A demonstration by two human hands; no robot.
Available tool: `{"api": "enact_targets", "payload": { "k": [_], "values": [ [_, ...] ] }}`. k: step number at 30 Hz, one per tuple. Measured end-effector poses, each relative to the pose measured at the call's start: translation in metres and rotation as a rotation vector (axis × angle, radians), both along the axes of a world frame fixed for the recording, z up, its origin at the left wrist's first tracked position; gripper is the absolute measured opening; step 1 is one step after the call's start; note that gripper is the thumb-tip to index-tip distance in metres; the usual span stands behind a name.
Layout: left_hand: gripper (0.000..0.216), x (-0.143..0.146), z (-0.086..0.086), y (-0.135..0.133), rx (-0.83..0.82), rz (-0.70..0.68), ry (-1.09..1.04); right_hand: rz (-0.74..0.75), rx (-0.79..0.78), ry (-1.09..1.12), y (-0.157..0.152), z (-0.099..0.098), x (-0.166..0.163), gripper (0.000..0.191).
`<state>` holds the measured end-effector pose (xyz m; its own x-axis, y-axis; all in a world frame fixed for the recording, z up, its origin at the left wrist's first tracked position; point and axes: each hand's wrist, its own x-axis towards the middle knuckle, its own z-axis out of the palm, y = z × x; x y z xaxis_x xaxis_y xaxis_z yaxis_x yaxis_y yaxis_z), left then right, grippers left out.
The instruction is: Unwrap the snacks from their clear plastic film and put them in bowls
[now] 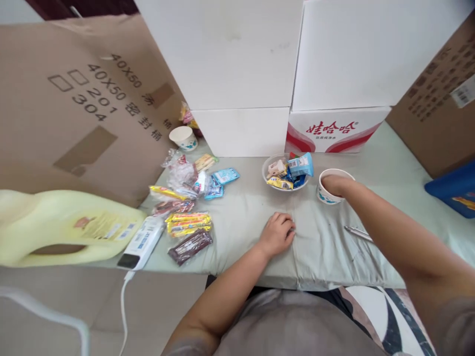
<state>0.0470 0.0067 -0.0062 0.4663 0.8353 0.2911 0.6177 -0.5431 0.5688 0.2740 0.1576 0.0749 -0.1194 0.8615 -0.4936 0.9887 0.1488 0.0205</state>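
My right hand (333,185) reaches down into a white paper cup (329,198) with a blue-green pattern; its fingers are hidden inside. Left of that cup stands a clear round bowl (264,173) holding several wrapped snacks, among them a light-blue packet (301,165) and a yellow packet (280,183). My left hand (277,234) rests on the green tablecloth in front of the bowl, apart from it. Its fingers are loosely bent and nothing shows in them.
Wrapped snacks (188,224) and blue sachets (225,176) lie at the left, near another paper cup (184,139). A yellow jug (100,222) and a white power strip (144,240) flank them. A pen (358,233) lies right. White boxes (241,131) wall the back.
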Motion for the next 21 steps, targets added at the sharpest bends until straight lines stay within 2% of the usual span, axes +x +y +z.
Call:
{"api": "enact_targets", "payload": {
  "k": [3, 5, 6, 8, 9, 11, 13, 14, 15, 17, 19, 21],
  "values": [
    [0.015, -0.006, 0.008, -0.002, -0.027, -0.051, -0.012, 0.009, 0.013, 0.024, -0.011, 0.019, 0.004, 0.021],
    [0.017, -0.025, 0.021, -0.009, -0.037, -0.096, -0.052, -0.005, 0.093, 0.046, -0.03, 0.033, 0.014, 0.032],
    [0.019, -0.04, 0.029, -0.013, -0.029, -0.084, -0.071, -0.016, 0.158, 0.062, -0.043, 0.039, 0.022, 0.038],
    [0.019, -0.081, 0.045, -0.024, 0.053, 0.067, -0.035, -0.088, 0.38, 0.144, -0.078, 0.041, 0.046, 0.038],
    [0.02, -0.105, 0.052, -0.03, 0.098, 0.189, 0.02, -0.122, 0.43, 0.21, -0.098, 0.037, 0.061, 0.038],
    [0.027, -0.155, 0.06, -0.043, 0.13, 0.453, 0.208, -0.154, 0.449, 0.302, -0.137, 0.016, 0.093, 0.048],
    [0.044, -0.196, 0.062, -0.056, 0.016, 0.702, 0.473, -0.141, 0.528, 0.301, -0.17, -0.016, 0.121, 0.062],
    [0.054, -0.211, 0.062, -0.062, -0.08, 0.785, 0.585, -0.111, 0.581, 0.269, -0.184, -0.033, 0.131, 0.066],
    [0.057, -0.221, 0.062, -0.068, -0.157, 0.814, 0.669, -0.098, 0.626, 0.232, -0.196, -0.047, 0.137, 0.064],
    [0.049, -0.224, 0.062, -0.074, -0.231, 0.788, 0.766, -0.087, 0.644, 0.188, -0.212, -0.068, 0.138, 0.051],
    [0.034, -0.207, 0.063, -0.072, -0.153, 0.71, 0.742, -0.099, 0.64, 0.166, -0.22, -0.075, 0.127, 0.041],
    [0.025, -0.174, 0.063, -0.063, 0.033, 0.654, 0.598, -0.108, 0.636, 0.169, -0.219, -0.073, 0.108, 0.037]
  ]
}}
